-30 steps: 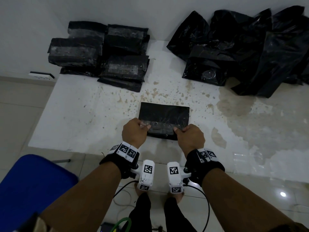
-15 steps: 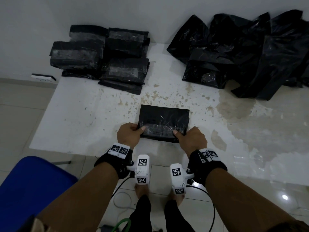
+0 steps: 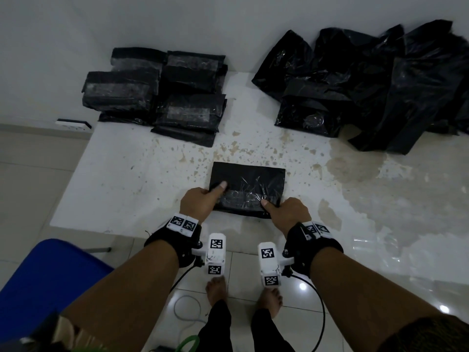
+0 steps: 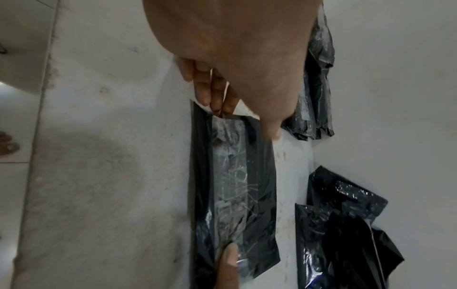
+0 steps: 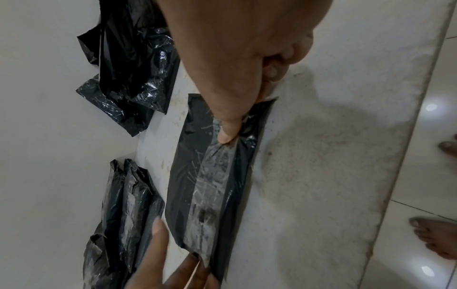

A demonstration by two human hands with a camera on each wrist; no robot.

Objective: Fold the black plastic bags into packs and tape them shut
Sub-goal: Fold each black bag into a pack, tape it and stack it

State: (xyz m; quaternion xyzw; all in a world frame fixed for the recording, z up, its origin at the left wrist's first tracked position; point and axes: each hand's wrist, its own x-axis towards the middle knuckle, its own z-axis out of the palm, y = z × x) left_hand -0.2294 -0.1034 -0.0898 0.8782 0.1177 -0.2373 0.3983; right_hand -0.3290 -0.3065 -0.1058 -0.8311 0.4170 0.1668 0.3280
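A person stands at a white table (image 3: 121, 179) with brown stains on it. A folded black pack (image 3: 248, 179) lies flat near the front edge of the table, right in front of them. A strip of clear tape (image 3: 243, 196) runs across the pack from side to side.

The left hand (image 3: 200, 203) holds the left end of the pack. Its thumb lies flat on top, and in the left wrist view the fingers (image 4: 210, 90) curl down at the edge of the pack. So this hand pinches the pack.

The right hand (image 3: 289, 213) holds the right end. Its thumb presses down on the tape, and the plastic wrinkles under the thumb tip. In the right wrist view its other fingers (image 5: 272, 72) are curled at the near corner of the pack, so this hand pinches the pack too.

At the back left of the table sits a stack of finished packs (image 3: 162, 92), each with a shiny tape strip on top. They lean over the table's left edge a bit and sit close to the wall. At the back right is a big heap of loose black bags (image 3: 375, 85), all crumpled.

A blue chair (image 3: 43, 283) is down on the left. The person's bare feet (image 3: 243, 295) stand on the shiny tile floor.
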